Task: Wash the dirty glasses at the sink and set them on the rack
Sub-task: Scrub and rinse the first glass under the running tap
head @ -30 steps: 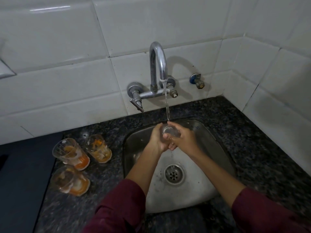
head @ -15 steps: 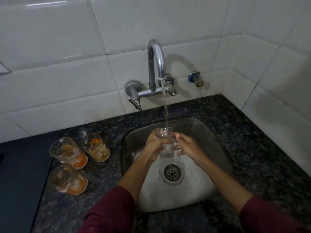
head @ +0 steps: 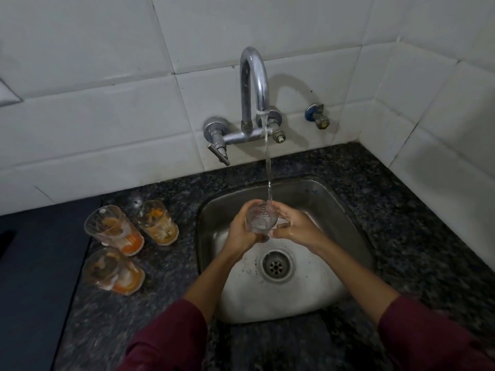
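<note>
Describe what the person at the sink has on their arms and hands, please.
Both arms wear dark maroon long sleeves, the left sleeve and the right sleeve, pushed up so the forearms are bare. The left hand and right hand are bare too: no gloves. No rings, watch or bracelets are visible. The right hand looks wet and shiny.

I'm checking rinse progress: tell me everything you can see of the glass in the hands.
The glass is small, clear and ribbed, tilted with its mouth up toward the tap. The water stream lands on its rim. The left hand wraps it; the right hand touches its other side. It looks residue-free, above the sink.
</note>
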